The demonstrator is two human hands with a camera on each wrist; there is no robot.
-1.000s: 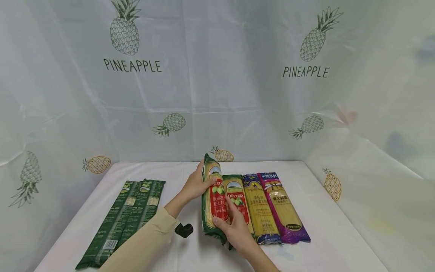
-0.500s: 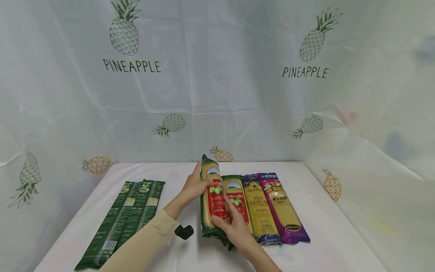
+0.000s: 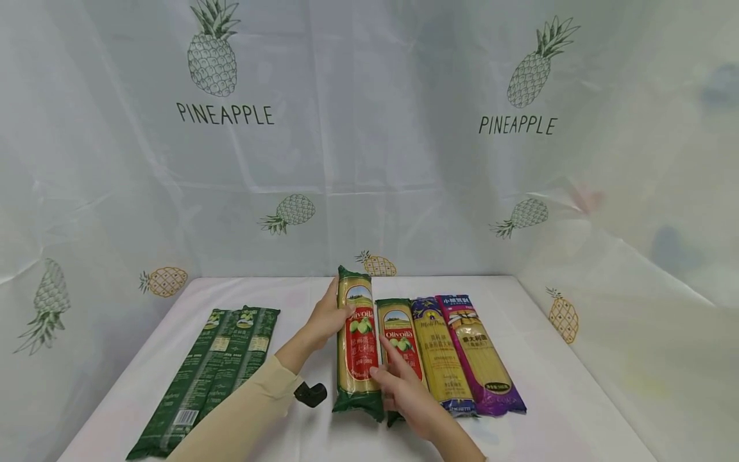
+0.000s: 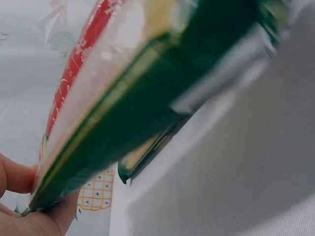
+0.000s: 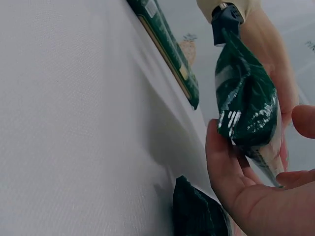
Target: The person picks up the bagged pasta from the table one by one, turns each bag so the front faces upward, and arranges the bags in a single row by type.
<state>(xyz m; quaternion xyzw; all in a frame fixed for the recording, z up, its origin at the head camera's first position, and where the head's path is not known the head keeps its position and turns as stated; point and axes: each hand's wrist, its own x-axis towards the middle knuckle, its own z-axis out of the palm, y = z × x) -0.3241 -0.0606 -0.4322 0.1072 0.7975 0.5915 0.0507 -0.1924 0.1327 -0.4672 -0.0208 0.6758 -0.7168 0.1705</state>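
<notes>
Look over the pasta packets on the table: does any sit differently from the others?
Yes. One Olivoilà packet is not flat in the row: the left hand and right hand hold it, far end raised. Its twin, the yellow packet and purple packet lie flat, side by side.

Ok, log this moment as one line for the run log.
left hand: grips upper Olivoila pack | right hand: holds its lower end | pack: raised beside second Olivoila pack | table: two dark green packs at left
</notes>
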